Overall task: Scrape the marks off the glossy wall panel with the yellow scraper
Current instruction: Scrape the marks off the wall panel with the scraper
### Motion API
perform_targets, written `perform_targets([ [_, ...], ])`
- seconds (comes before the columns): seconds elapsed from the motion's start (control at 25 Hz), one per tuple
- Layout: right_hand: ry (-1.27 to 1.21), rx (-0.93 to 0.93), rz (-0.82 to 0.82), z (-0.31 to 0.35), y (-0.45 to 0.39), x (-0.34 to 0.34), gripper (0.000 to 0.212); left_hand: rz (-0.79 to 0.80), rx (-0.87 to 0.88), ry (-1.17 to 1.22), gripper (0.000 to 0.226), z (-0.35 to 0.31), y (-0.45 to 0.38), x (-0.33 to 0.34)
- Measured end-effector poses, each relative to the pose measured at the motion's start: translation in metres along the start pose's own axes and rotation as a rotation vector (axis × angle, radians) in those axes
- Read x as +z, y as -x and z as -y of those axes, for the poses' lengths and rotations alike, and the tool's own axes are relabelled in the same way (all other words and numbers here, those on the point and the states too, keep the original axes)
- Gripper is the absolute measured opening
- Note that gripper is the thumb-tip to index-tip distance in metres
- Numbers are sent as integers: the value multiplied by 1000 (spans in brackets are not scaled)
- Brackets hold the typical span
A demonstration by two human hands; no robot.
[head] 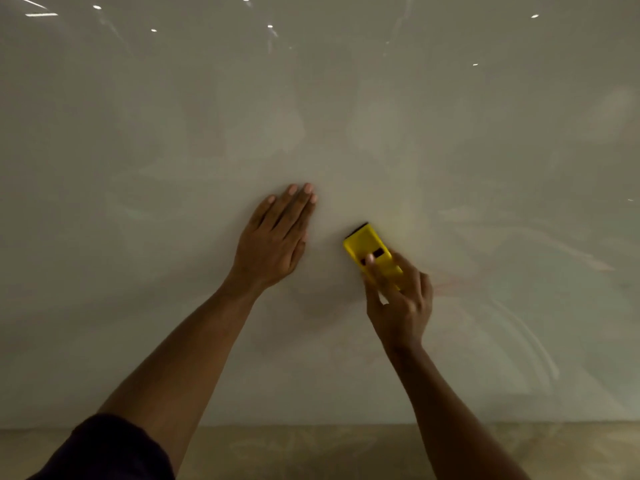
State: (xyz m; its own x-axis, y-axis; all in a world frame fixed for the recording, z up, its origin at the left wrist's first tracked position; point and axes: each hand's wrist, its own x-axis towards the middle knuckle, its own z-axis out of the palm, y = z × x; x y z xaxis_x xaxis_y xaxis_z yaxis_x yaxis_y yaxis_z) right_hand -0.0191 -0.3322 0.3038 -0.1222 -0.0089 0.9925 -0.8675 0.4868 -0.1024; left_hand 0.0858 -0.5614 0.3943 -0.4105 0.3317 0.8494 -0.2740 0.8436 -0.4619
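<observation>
From the head camera, the glossy wall panel (346, 98) fills nearly the whole frame in front of you, pale beige and shiny, with small bright light reflections scattered along the top edge of the frame. Faint smears and curved streaks (512, 258) show on the panel at the right of the frame, some with a pinkish tint; they are too soft to make out clearly.

Your left hand (273, 240) lies a little left of the frame's centre, flat against the panel. Its fingers (298, 206) are straight and close together, pointing up and slightly right, and they hold nothing. The forearm runs down to the lower left of the frame, where a dark sleeve (107, 452) covers the upper arm.

Your right hand (401, 299) is just right of centre and lower than the left. It grips the yellow scraper (372, 254): its fingers (375, 271) curl over the lower end of the yellow body, with one fingertip lying across the dark slots on its face. The scraper tilts up and to the left, and its dark blade edge is at the upper end, against the panel, near your left hand but apart from it.

Along the bottom of the frame a brownish floor (311, 452) meets the base of the panel.
</observation>
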Motion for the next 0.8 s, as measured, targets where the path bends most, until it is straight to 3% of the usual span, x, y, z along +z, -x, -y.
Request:
perform_targets([
  [0.04,-9,60,-7,1,3,0,37,1,21,6,62,-5,-8,0],
  [0.08,6,3,23,3,9,1,39,2,46,12,62,-10,-16,1],
  [0.16,48,-277,91,-7,7,-6,45,-1,85,10,62,-17,-28,2],
  [0.2,73,-319,88,-19,-1,-13,45,-2,89,11,62,-19,-32,3],
  [0.36,38,134,-109,-48,-19,-29,47,-36,73,1,62,-26,-33,6],
  [0.4,52,84,-86,-43,-8,-21,49,-44,69,-7,61,-27,-33,6],
  [0.48,68,-338,80,-40,10,-18,55,-53,83,-21,61,-28,-35,4],
  [0.56,93,-551,179,-62,4,-30,64,-33,153,-19,60,-26,-40,2],
  [0.6,117,-504,154,-77,0,-36,66,-17,207,-8,60,-27,-44,2],
  [0.72,51,-44,10,-84,2,-42,61,15,303,44,58,-41,-61,3],
  [0.76,74,-41,12,-78,14,-36,57,18,299,43,58,-47,-64,4],
  [0.8,104,-152,45,-71,25,-32,57,16,284,35,59,-52,-66,5],
])
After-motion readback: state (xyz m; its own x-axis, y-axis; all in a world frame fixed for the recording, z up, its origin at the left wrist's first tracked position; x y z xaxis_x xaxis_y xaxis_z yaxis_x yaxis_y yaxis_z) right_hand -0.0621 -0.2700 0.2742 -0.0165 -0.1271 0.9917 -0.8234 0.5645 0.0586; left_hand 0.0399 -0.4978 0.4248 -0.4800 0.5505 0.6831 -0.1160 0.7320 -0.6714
